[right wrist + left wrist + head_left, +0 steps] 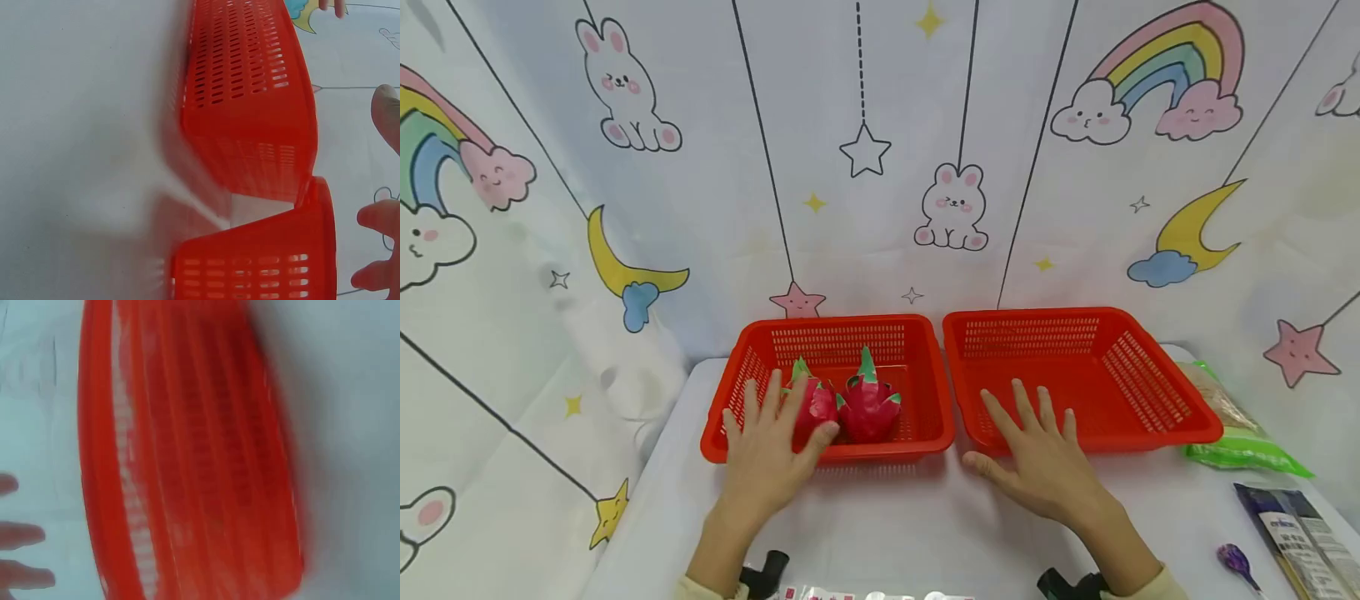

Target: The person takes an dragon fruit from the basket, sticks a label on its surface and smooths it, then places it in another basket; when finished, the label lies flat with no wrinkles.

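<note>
Left dragon fruit [821,408]: partly hidden behind left hand [767,454].
Green bag [1247,452]: partly hidden behind right basket [1052,358].
Dark packet [1303,537]: cut off at head view's lower edge; finest print unreadable.

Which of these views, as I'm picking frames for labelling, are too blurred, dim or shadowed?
Head view: brightly lit, with the dragon fruits, left basket and right basket fairly crisp; left wrist view: dimmer, bluish and noticeably blurred, with a soft dark shadow along the basket's right side; right wrist view: basket slots clearer, soft grey shadows on the white tabletop.
</note>
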Tool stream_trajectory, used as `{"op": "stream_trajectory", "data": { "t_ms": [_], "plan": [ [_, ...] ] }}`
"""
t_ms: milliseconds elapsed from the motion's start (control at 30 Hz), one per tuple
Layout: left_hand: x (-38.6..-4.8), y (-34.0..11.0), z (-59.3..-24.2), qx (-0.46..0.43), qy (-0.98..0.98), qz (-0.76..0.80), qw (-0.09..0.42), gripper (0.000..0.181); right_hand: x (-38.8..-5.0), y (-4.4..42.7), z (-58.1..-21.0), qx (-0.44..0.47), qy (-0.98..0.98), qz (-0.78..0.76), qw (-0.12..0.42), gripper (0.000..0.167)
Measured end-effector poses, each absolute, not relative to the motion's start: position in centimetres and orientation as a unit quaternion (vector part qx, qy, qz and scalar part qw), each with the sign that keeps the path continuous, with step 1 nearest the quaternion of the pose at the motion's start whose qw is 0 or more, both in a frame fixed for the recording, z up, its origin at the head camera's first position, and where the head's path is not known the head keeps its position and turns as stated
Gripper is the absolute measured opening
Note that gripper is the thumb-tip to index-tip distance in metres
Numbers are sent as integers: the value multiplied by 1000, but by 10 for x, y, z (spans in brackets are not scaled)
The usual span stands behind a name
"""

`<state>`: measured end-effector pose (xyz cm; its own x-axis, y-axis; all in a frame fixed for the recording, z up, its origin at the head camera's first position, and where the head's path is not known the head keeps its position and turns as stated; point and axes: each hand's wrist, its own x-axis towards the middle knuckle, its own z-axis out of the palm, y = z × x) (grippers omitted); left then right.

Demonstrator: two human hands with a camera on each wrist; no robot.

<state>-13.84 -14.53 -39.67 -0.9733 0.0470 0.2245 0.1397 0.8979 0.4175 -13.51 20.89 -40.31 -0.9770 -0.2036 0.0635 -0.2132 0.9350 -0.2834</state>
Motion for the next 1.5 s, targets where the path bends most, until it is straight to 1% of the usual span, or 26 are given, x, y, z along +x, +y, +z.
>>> {"op": "stream_trajectory", "data": {
  "t_ms": [100, 167, 233, 300, 367, 467, 533, 667, 767, 833, 967, 1167, 1300, 1500],
  "plan": [
    [-152, -175, -396, -6, -955, -256, 152, 75, -135, 209, -403, 107, -984, 142, 10, 96],
    [-162, -195, -400, 27, -944, -285, 164, 68, -135, 209, -403, 108, -984, 140, 8, 96],
    [-171, -212, -406, 55, -937, -310, 153, 65, -135, 209, -403, 106, -985, 138, 6, 95],
    [-177, -224, -413, 68, -932, -335, 122, 65, -134, 209, -402, 104, -985, 136, 8, 95],
    [-180, -231, -421, 70, -930, -352, 84, 65, -133, 208, -402, 102, -986, 134, 6, 95],
    [-181, -236, -431, 66, -920, -381, 58, 60, -132, 208, -402, 104, -985, 136, 6, 94],
    [-181, -237, -435, 66, -915, -394, 57, 59, -133, 207, -402, 107, -985, 132, 9, 93],
    [-179, -239, -434, 71, -910, -403, 62, 59, -143, 201, -398, 134, -980, 140, 41, 90],
    [-179, -240, -433, 72, -910, -403, 64, 59, -159, 188, -391, 168, -969, 168, 60, 85],
    [-180, -239, -432, 70, -908, -407, 66, 58, -173, 175, -384, 186, -962, 190, 57, 83],
    [-182, -237, -431, 66, -903, -420, 58, 60, -206, 144, -378, 210, -959, 190, 10, 84],
    [-184, -234, -434, 70, -901, -424, 50, 60, -244, 105, -394, 232, -959, 136, -86, 95],
    [-184, -235, -436, 73, -900, -425, 57, 60, -255, 89, -404, 239, -954, 132, -121, 100],
    [-181, -239, -437, 86, -900, -424, 57, 60, -261, 72, -415, 246, -943, 164, -154, 101]
  ]
}}
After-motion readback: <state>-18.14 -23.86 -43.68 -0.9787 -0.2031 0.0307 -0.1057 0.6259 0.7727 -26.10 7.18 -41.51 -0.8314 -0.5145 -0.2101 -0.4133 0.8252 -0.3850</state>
